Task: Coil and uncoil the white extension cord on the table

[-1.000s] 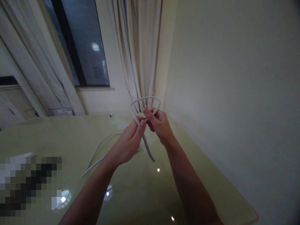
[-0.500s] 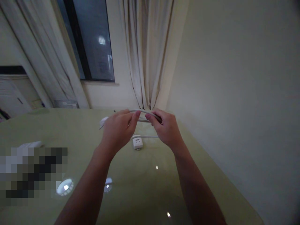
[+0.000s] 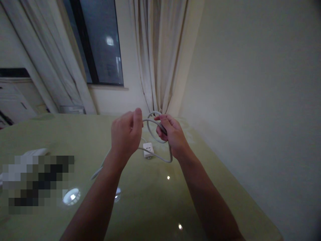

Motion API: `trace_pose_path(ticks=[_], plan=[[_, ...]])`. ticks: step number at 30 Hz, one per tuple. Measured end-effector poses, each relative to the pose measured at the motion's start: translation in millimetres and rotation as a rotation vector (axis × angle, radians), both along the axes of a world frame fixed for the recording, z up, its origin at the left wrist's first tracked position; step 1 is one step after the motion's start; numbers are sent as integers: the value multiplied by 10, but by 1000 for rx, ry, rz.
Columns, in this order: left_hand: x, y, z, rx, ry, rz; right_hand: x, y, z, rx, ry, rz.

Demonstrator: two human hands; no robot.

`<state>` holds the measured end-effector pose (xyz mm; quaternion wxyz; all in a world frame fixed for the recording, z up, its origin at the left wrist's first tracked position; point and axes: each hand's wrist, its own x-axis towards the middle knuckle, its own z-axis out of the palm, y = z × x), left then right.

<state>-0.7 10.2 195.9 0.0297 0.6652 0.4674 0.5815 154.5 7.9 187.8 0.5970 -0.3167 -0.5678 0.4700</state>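
Observation:
A pale grey power cable (image 3: 160, 158) hangs in loops between my two hands. My right hand (image 3: 172, 132) is closed on the bunched strands of it, with a round loop standing out toward the curtain. To the left, my left hand (image 3: 126, 132) is closed with its thumb up, gripping a length of the same cable; its fingertips are hidden from view. Just beyond and below the hands, a white socket block (image 3: 148, 150) rests on the table, slots facing me. Another stretch of cable shows beside my left wrist and trails down toward the tabletop.
The glossy greenish table (image 3: 147, 207) reflects several lights. At its left lies a white object (image 3: 35, 153), partly blurred out by pixels. A bare wall (image 3: 250, 100) bounds the right side. Curtains (image 3: 160, 57) and a dark window (image 3: 100, 43) stand behind the far edge.
My hands have drawn apart slightly, the left one turning thumb-up. The cable, earlier stretched nearly straight between them, now forms a round loop at my right hand and sags lower.

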Motion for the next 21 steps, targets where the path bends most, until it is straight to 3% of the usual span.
trace_pose_path(ticks=[4,7,10,13,21], plan=[[121,27,-27,-292,-227,-424,-94,-62,-31,129,-68,-65],[175,87,-62,-376,-452,-571,-158,-112,-74,193,-208,-49],[140,136,-74,-368,-579,-559,-186,-107,-129,262,-387,-67],[47,153,-50,-317,-587,-532,-214,-54,-193,300,-470,-89],[-214,91,33,-258,-334,-361,-221,92,-225,86,-72,-133]])
